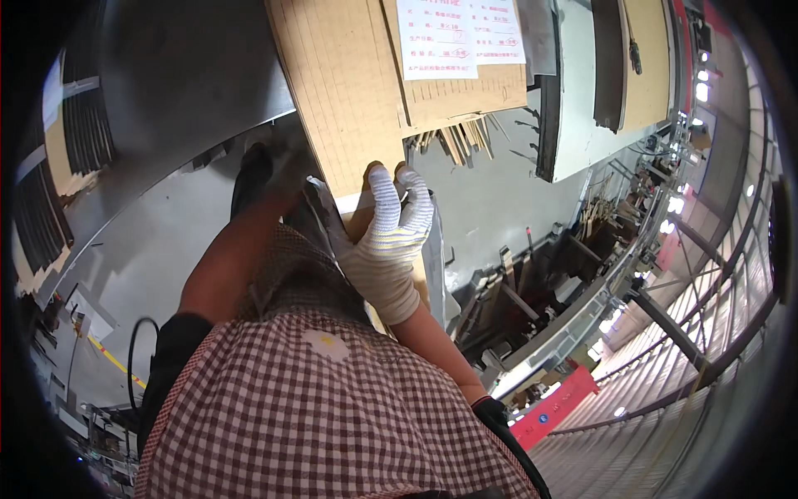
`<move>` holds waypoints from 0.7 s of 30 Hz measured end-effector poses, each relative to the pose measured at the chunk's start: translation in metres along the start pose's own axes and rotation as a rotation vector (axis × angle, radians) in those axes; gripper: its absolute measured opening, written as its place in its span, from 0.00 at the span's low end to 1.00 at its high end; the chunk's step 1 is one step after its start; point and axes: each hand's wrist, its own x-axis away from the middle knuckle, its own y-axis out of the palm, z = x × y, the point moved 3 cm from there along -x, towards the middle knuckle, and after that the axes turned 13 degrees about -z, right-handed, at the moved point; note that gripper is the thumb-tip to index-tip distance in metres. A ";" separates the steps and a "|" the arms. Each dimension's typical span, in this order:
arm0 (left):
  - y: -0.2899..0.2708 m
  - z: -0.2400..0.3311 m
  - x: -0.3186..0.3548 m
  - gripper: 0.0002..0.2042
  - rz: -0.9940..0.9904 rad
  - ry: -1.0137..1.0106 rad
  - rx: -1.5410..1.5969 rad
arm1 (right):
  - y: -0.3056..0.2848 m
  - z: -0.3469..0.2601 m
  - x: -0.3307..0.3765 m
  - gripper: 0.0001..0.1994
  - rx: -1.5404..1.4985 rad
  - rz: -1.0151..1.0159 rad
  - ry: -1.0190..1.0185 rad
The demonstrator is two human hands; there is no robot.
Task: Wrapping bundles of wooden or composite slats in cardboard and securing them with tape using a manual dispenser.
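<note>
Brown cardboard (341,91) lies straight ahead, paper slips (438,37) already on top; looks mid-handling, can't tell what's left. Right hand (386,237) is at its near end, thumb and finger slightly apart, grip unclear; left arm (233,266) blurs out, so no clue there. Wood strips (461,143) crowd the right edge, open floor (490,191) beyond.

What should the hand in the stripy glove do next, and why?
Perhaps the right hand should steady the brown board: it sits at the board's near end, while the left forearm is blurred and its hand too unclear to rely on.
</note>
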 end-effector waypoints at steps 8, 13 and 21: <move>-0.052 0.207 0.115 0.12 -0.039 0.395 0.708 | -0.009 0.003 0.000 0.40 -0.035 -0.123 0.084; -0.048 0.263 0.085 0.12 0.129 0.435 -0.707 | -0.067 0.023 -0.024 0.35 -0.770 -0.258 0.009; -0.038 0.271 0.074 0.24 -0.019 0.651 -0.660 | -0.119 0.044 -0.067 0.13 -0.491 -0.669 -0.021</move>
